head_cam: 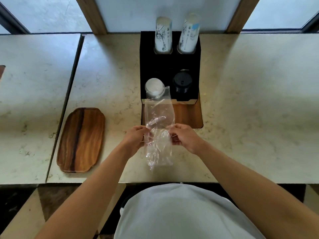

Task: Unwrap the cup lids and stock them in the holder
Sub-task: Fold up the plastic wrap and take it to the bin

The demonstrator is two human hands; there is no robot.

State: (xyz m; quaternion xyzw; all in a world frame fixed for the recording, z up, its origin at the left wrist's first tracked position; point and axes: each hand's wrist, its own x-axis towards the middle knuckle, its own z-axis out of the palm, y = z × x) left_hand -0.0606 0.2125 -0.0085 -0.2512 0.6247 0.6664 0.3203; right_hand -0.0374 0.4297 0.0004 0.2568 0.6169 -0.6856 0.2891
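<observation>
A black holder [155, 66] stands on the marble counter. Its front left slot holds a stack of white cup lids [154, 85]; its front right slot holds black lids [182, 83]. A clear plastic wrapper [159, 116] stretches from the white lids down toward me, its lower end hanging crumpled. My left hand [136, 138] pinches the wrapper's left side and my right hand [185, 138] pinches its right side, both just in front of the holder. The wrapper looks empty between my hands.
Two stacks of printed paper cups [163, 34] [189, 31] stand in the holder's back slots. The holder sits on a wooden board [188, 115]. A wooden tray [81, 140] lies to the left. The counter's front edge [172, 182] runs below my hands.
</observation>
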